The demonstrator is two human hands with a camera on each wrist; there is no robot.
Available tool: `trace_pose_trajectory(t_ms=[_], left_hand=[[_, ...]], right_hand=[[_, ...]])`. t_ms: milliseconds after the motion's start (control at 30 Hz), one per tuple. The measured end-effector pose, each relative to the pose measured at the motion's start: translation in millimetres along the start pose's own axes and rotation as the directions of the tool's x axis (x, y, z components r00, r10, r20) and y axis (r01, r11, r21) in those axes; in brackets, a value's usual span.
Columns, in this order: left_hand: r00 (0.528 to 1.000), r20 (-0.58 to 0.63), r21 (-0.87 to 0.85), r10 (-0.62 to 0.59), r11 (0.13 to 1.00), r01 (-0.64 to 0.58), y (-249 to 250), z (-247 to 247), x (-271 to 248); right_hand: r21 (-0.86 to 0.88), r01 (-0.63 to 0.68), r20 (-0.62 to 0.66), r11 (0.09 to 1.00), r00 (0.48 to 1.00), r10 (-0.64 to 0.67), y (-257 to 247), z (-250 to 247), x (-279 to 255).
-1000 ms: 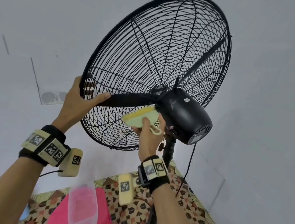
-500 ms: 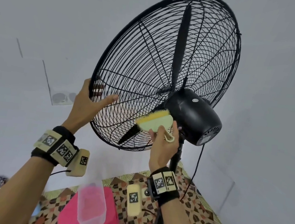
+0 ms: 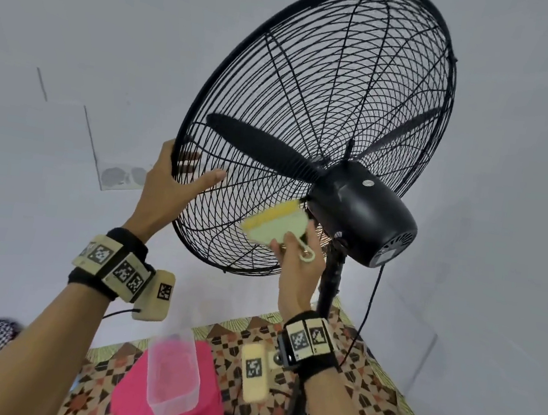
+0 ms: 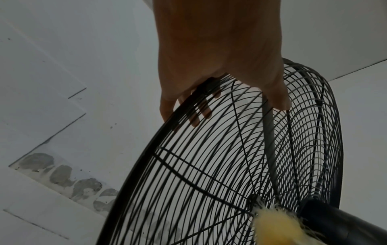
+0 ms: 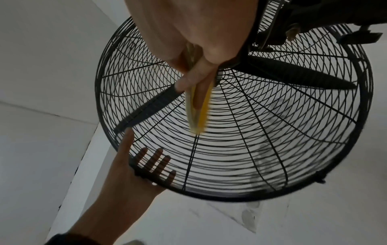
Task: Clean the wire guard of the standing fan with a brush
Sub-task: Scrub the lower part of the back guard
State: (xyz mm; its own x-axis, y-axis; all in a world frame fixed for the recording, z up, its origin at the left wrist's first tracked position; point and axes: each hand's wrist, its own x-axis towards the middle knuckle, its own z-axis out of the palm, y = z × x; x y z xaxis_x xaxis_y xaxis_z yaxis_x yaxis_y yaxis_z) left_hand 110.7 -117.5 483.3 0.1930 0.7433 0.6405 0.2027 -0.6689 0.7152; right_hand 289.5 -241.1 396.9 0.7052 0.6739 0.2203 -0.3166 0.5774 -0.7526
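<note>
Yellow brush bristles against the fan guard.
Right hand pinches its handle; left hand clasps the rim, fingers spread.

Your left hand sits at the left rim of the wire guard, fingers in front, thumb behind. Your right hand sets the brush apparently against the guard's rear, just left of the motor housing. Below, a container rests on a stool.

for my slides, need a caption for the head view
Right hand brushes the fan's wire guard with a yellow brush while left hand steadies it.
</note>
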Motion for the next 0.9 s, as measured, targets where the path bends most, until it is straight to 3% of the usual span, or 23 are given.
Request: trace_pose_trajectory(t_ms=[100, 233, 400, 600, 767, 900], left_hand=[[1.000, -0.001, -0.002, 0.001, 1.000, -0.001, -0.3, -0.5, -1.5], [1.000, 0.000, -0.005, 0.000, 1.000, 0.000, 2.3, 1.8, -0.6], [1.000, -0.009, 0.010, -0.012, 1.000, 0.012, 0.5, -0.7, -2.1], [1.000, 0.024, -0.005, -0.006, 1.000, 0.006, 0.7, -0.6, -0.4], [1.000, 0.016, -0.015, -0.016, 1.000, 0.016, -0.7, -1.8, -1.8], [0.998, 0.059, -0.011, -0.020, 1.000, 0.021, -1.3, -5.3, -0.3]], right_hand=[[0.012, -0.046, 0.009, 0.999, 0.999, 0.046, 1.0, -4.9, -8.2], [0.124, -0.019, -0.116, 0.992, 0.993, 0.033, 1.1, -1.9, -2.0], [0.006, -0.072, 0.038, 0.997, 0.997, 0.072, 7.7, 2.3, -18.5], [0.130, -0.007, -0.129, 0.991, 0.991, 0.024, 2.1, -1.6, -1.1], [0.000, -0.081, 0.020, 0.997, 0.997, 0.081, 18.6, 5.9, -25.8], [0.094, -0.018, -0.145, 0.995, 0.989, 0.032, 13.5, 10.5, -25.0]])
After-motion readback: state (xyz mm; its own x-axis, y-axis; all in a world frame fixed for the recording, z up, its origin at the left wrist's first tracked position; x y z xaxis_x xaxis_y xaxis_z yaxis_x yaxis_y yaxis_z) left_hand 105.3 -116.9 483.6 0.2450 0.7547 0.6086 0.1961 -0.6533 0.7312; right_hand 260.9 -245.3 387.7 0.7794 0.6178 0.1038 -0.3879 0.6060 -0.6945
